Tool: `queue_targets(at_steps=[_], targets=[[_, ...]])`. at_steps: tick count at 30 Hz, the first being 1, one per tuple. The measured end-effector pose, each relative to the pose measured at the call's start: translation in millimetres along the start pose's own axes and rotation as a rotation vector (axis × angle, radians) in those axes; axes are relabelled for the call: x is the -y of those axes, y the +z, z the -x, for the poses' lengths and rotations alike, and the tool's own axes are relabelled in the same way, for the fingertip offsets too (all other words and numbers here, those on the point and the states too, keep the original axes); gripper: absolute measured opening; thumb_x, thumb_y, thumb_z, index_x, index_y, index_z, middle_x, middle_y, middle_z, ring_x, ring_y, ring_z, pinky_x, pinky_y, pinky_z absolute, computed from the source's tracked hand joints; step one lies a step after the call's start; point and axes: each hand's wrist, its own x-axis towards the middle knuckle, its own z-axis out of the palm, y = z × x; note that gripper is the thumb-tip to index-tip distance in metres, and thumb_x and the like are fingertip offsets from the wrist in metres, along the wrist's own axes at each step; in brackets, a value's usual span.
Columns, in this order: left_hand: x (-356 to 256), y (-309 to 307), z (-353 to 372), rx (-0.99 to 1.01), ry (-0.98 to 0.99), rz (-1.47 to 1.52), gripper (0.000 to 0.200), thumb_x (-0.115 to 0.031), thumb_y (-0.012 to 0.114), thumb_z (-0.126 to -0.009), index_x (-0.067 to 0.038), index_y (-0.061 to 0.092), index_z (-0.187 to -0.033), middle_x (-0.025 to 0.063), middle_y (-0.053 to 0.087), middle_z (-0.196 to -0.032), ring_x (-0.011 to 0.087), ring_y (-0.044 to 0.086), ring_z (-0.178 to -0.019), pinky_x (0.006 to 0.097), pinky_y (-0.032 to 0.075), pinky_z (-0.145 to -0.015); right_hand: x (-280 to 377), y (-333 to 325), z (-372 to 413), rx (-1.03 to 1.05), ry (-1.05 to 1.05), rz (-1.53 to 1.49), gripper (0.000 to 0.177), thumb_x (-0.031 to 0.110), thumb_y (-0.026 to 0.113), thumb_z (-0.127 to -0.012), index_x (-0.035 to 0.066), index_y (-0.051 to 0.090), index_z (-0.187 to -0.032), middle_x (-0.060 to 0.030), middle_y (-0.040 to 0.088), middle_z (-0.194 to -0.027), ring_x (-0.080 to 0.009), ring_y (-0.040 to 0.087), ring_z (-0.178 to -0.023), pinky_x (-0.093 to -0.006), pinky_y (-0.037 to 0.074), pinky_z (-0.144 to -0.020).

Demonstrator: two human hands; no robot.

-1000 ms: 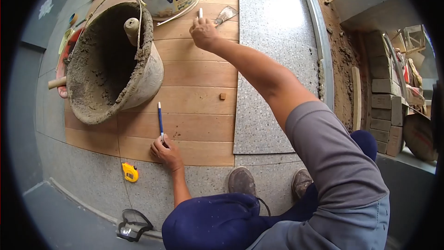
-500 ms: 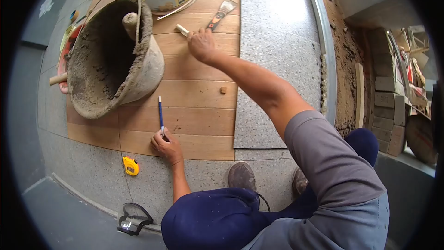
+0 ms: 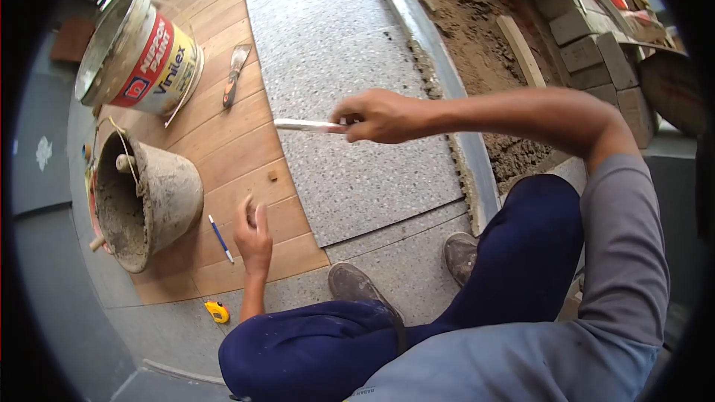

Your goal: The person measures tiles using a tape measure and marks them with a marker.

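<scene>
My right hand (image 3: 380, 116) is closed round one end of a thin whitish tool (image 3: 302, 126), held over the grey speckled slab (image 3: 357, 171). The tool is blurred, so its kind is unclear. Over the wood-look tiles (image 3: 223, 134), my left hand (image 3: 253, 238) has its fingers apart and nothing in them. Beside it on the tiles lie a blue pen (image 3: 221, 239) and a small brown block (image 3: 272, 176). A putty knife (image 3: 236, 76) rests farther up. The yellow tape measure (image 3: 217, 311) is on the grey floor near my left wrist.
A mortar-crusted bucket (image 3: 175, 197) tilts at the left, with a paint bucket (image 3: 160, 67) behind it. A metal-like strip (image 3: 439, 82) edges the slab. Beyond lie soil, a wooden batten (image 3: 520, 50) and stacked blocks (image 3: 596, 59). My shoes (image 3: 357, 283) are near the slab's front edge.
The view has turned and shifted right. My right hand has moved from beside the putty knife to over the slab with the whitish tool. My left hand has let go of the pen and opened.
</scene>
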Motion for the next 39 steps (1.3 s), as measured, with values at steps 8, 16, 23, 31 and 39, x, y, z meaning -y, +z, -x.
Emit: queue_targets(at_steps=[8,16,23,31,39], targets=[[-237,54,-102,0.881,-0.116,0.581,0.037,-0.023,0.062,-0.103,0.002,0.06,-0.13,0.0074,0.067,-0.097,0.0098,0.06,-0.073,0.0254,0.051,-0.068,-58,9,140,-0.35,-0.069,-0.284,0.031,0.018,0.066,-0.093,0.0,0.068,-0.118,-0.0179,0.074,-0.102,-0.0285,0.071,-0.094,-0.039,0.053,-0.085],[-341,145,-85,1.011,0.102,0.472,0.027,-0.021,0.064,-0.102,0.0,0.068,-0.119,0.005,0.07,-0.094,0.0084,0.061,-0.076,0.025,0.052,-0.068,-85,7,217,-0.646,-0.042,-0.367,0.022,0.021,0.072,-0.094,0.003,0.071,-0.106,-0.0133,0.066,-0.089,-0.0241,0.064,-0.081,-0.0387,0.05,-0.073],[-377,209,-37,1.012,0.189,0.339,0.034,-0.025,0.069,-0.099,0.0,0.068,-0.122,0.0068,0.071,-0.094,0.0127,0.064,-0.086,0.0293,0.053,-0.076,-127,30,267,-0.947,-0.022,-0.496,0.021,0.02,0.076,-0.091,0.003,0.073,-0.104,-0.0076,0.065,-0.087,-0.0191,0.061,-0.075,-0.0341,0.049,-0.067],[-356,243,-13,1.198,0.166,0.124,0.031,-0.028,0.067,-0.099,-0.002,0.072,-0.116,0.0048,0.069,-0.091,0.0128,0.062,-0.086,0.0298,0.05,-0.076,-160,39,309,-0.859,-0.06,-1.209,0.025,0.014,0.075,-0.091,-0.002,0.07,-0.109,-0.0075,0.072,-0.093,-0.0107,0.065,-0.08,-0.0254,0.053,-0.069],[-355,261,-1,1.391,0.087,0.167,0.032,-0.031,0.063,-0.103,-0.002,0.069,-0.115,0.0049,0.062,-0.099,0.0128,0.058,-0.085,0.0289,0.05,-0.075,-185,49,329,-0.732,-0.123,-1.283,0.021,0.01,0.076,-0.084,-0.002,0.071,-0.1,-0.0074,0.07,-0.083,-0.0131,0.065,-0.07,-0.0266,0.051,-0.062]])
